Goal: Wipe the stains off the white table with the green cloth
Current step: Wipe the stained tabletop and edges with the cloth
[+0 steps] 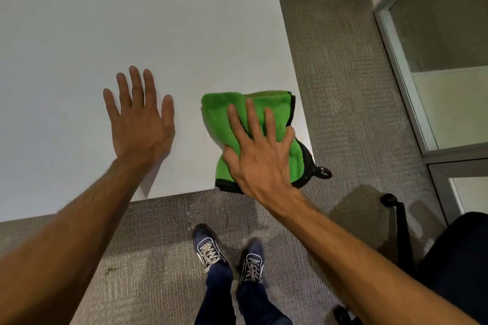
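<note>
A folded green cloth (274, 113) with a black hem lies on the near right corner of the white table (132, 21), its edge hanging slightly over the table's side. My right hand (260, 150) presses flat on the cloth with fingers spread, the thumb against its left side. My left hand (140, 119) rests flat on the bare tabletop to the left of the cloth, fingers apart, holding nothing. I cannot make out any stains on the tabletop.
Grey carpet (343, 74) surrounds the table's near and right edges. My feet in blue sneakers (211, 248) stand below the near edge. A black office chair (454, 258) is at the lower right, a glass partition (435, 47) at the far right.
</note>
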`<state>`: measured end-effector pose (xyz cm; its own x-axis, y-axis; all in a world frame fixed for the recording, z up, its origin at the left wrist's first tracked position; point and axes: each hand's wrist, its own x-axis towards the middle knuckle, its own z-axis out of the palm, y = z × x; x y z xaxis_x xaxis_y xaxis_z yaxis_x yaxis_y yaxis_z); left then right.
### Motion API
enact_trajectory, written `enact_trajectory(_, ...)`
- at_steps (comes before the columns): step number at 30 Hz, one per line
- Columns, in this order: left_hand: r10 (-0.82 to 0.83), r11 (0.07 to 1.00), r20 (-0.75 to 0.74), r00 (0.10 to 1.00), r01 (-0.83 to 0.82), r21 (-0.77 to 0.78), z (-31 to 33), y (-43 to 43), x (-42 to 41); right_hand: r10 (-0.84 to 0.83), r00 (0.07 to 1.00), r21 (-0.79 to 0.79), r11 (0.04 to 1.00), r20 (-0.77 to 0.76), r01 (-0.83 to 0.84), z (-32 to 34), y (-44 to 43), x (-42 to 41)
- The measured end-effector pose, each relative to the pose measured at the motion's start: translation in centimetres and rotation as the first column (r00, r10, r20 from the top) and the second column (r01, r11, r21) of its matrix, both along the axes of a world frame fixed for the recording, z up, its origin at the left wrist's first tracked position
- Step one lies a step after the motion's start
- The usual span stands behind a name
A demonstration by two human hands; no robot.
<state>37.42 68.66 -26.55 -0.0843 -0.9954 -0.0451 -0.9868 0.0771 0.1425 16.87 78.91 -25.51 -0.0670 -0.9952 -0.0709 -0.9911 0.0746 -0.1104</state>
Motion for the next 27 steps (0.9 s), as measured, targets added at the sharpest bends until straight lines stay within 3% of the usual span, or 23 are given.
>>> enact_trajectory(5, 0.006, 1.0, -0.004, 1.0, -0.006, -0.009, -0.1, 0.0, -0.1, 0.082, 0.996, 0.014, 0.997, -0.04, -0.081, 0.4, -3.9, -2.1)
enact_trajectory(12, 0.005, 0.999, 0.011, 1.0, -0.005, -0.033, -0.6, 1.3, -0.3, -0.026, 0.994, 0.018, 0.999, -0.106, 0.029, 0.7, -11.4, -2.7)
enact_trajectory(15, 0.01, 1.0, 0.005, 1.0, -0.01, -0.022, -0.5, 1.4, -0.5, 0.038, 0.991, 0.009, 0.999, -0.127, -0.038, 0.9, -10.0, -1.5)
enact_trajectory(22, -0.031, 0.999, -0.031, 0.999, 0.03, -0.024, -0.1, 1.7, -0.1, 0.359, 0.929, 0.02, 0.933, -0.087, -0.359, 0.8, -1.0, 0.6)
enact_trajectory(27, -0.018, 1.0, -0.017, 1.0, 0.018, -0.008, 0.0, 2.3, -0.2, 0.275, 0.954, 0.074, 0.961, -0.117, -0.268, 1.0, -0.9, -5.0)
